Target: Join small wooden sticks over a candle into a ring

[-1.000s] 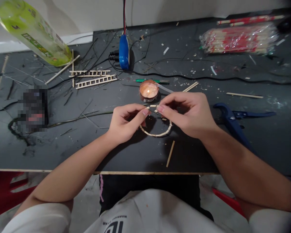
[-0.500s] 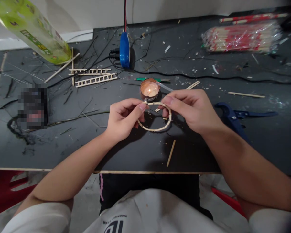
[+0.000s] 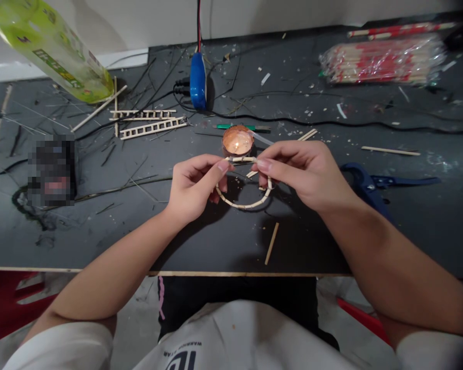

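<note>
A ring of short pale wooden segments (image 3: 242,206) hangs in front of me, pinched from both sides. My left hand (image 3: 195,187) has thumb and fingers closed on its upper left part. Closed on its upper right part is my right hand (image 3: 299,172). Between my fingertips the top of the ring shows longer pale pieces and what looks like a small gap near the left thumb. Just beyond the ring burns a small candle in a round brown cup (image 3: 238,141). A clear thin strip (image 3: 260,137) leans from the cup's rim toward my right hand.
Blue cutters (image 3: 370,190) lie right of my right hand. Two small wooden ladders (image 3: 153,127), a green bottle (image 3: 57,56) and a blue power adapter (image 3: 198,81) stand or lie farther back. Bagged sticks (image 3: 384,60) are at back right. A loose stick (image 3: 272,243) lies nearer me.
My right fingertips have moved slightly left along the ring's top. The ring's top edge has risen a little toward the candle cup and looks straighter. Both hands keep their hold.
</note>
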The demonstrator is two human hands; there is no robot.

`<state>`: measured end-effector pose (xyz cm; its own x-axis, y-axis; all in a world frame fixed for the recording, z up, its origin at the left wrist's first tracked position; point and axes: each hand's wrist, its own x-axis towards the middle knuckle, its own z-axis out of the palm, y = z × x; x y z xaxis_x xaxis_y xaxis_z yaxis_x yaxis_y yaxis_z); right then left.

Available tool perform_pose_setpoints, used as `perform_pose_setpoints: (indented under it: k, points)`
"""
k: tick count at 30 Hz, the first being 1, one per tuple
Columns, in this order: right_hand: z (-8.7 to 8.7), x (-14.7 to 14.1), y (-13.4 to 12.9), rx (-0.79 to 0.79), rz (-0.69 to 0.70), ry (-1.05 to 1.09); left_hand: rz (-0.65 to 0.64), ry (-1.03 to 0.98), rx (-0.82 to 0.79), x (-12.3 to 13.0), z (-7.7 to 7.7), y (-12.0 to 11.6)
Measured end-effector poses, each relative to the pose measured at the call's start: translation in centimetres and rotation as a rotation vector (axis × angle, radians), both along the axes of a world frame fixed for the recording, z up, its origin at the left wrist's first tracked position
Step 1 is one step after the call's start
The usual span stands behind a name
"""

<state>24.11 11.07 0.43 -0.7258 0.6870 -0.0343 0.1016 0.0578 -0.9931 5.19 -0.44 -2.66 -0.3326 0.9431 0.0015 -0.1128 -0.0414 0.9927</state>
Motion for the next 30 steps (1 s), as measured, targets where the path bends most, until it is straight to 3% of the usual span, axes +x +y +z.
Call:
perform_pose_setpoints:
  k: [16,21,26,30]
  points:
    - [-0.22,-0.02,0.25,-0.101,0.014,0.071,0.059,0.022,0.048,-0.05,-0.13,-0.09]
    - [0.39,-0.04,0.15,-0.070,0.036,0.001,0.082,0.043,0.106,-0.22,-0.10,0.02]
    - [0.30,-0.09,-0.11,-0.059,-0.032,0.052,0.112,0.032,0.139,-0.46,-0.16,0.23]
    - [-0.26,-0.08,-0.41,0.097,-0.109,0.113,0.097,-0.004,0.173,-0.52,-0.13,0.19]
